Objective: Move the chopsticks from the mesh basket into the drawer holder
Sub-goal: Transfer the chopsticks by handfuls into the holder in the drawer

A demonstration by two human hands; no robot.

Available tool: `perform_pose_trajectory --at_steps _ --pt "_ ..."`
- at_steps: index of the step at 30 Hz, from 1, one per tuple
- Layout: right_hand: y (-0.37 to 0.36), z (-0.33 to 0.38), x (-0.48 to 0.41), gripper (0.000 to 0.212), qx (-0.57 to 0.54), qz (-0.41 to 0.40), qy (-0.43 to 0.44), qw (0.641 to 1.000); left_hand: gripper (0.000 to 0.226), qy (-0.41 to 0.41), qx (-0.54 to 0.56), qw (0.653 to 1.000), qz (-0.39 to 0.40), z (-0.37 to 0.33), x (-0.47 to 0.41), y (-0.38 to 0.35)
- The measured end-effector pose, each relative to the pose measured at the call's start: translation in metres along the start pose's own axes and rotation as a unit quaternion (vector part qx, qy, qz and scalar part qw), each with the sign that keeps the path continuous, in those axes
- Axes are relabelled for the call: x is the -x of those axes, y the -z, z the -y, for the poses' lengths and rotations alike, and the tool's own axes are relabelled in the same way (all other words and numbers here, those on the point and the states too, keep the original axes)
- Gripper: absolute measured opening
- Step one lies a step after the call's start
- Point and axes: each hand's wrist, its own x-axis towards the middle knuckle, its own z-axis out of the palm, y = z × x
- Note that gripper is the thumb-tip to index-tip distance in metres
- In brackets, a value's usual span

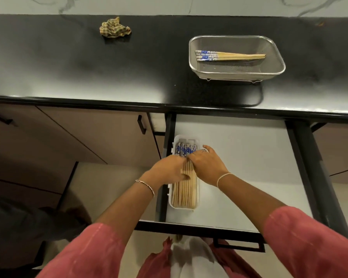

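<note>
Pink sleeves [309, 243] frame both hands low in the open drawer [249, 161], where the left hand [169, 169] and right hand [206, 167] lie flat, fingers [184, 174] loosely together, pressing on the chopsticks already in the white holder [174, 205] without pinching any. Remaining chopsticks [229, 55] rest in the mesh basket [237, 72] on the desk [88, 67], toward one o'clock from the hands, long axis running three to nine o'clock. By my judgement the right hand is nearer them.
</note>
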Motion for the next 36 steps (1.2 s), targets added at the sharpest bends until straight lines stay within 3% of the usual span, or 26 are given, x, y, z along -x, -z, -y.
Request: perform_pose_trajectory --at_steps 6,11,17,20,26,32,36 --pt "0.056 -0.038 -0.012 0.018 -0.060 -0.115 -0.068 0.989 0.040 -0.018 0.035 0.985 -0.166 -0.023 -0.023 0.055" --pt "0.105 -0.090 -0.026 0.020 -0.081 -0.253 -0.103 0.959 0.042 -0.097 -0.004 0.945 -0.311 -0.055 -0.059 0.107" --pt "0.164 -0.159 -0.055 0.017 -0.063 -0.334 -0.129 0.931 0.045 -0.121 -0.071 0.923 -0.358 -0.083 -0.107 0.160" --pt "0.178 -0.192 -0.076 0.021 -0.048 -0.320 -0.135 0.937 0.043 -0.113 -0.079 0.937 -0.320 -0.085 -0.131 0.174" --pt "0.178 -0.247 -0.131 0.038 0.001 -0.127 -0.135 0.983 0.036 -0.100 -0.083 0.951 -0.280 -0.077 -0.162 0.184" --pt "0.157 -0.265 -0.163 0.051 0.088 -0.109 -0.119 0.983 0.047 -0.105 -0.104 0.943 -0.298 -0.069 -0.174 0.182" --pt "0.149 -0.274 -0.171 0.038 0.098 -0.109 -0.128 0.981 0.050 -0.117 -0.106 0.941 -0.301 -0.068 -0.176 0.180"
